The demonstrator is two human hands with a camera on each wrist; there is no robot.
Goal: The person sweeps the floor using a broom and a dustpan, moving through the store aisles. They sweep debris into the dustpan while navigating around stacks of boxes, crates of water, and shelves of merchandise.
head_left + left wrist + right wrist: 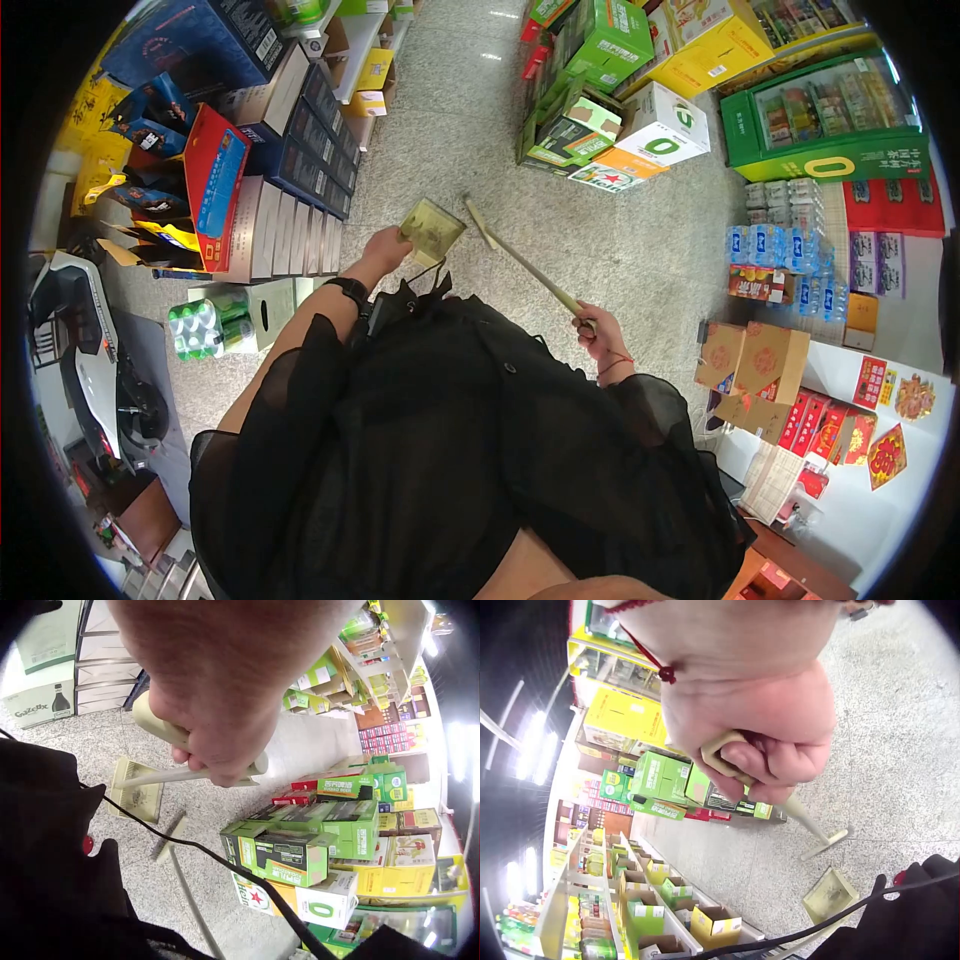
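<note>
My left hand [382, 252] grips the handle of a pale yellow-green dustpan [435, 232]. In the left wrist view the fingers of that hand [225, 731] wrap the handle's upper end, and the pan [137, 796] lies low over the speckled floor. A long-handled broom [535, 272] is held by my right hand [602, 338], its fingers curled round the top of the stick. The broom's narrow head [827, 844] is down at the floor, a little apart from the dustpan [831, 895] in the right wrist view.
Stacked green and white drink cartons [640, 125] stand ahead to the right. Boxes and a red display carton [212, 190] line the left, with green-capped bottles [195, 330] behind. Water bottle packs [780, 245] and brown boxes [760, 365] are at the right; a scooter [95, 350] stands far left.
</note>
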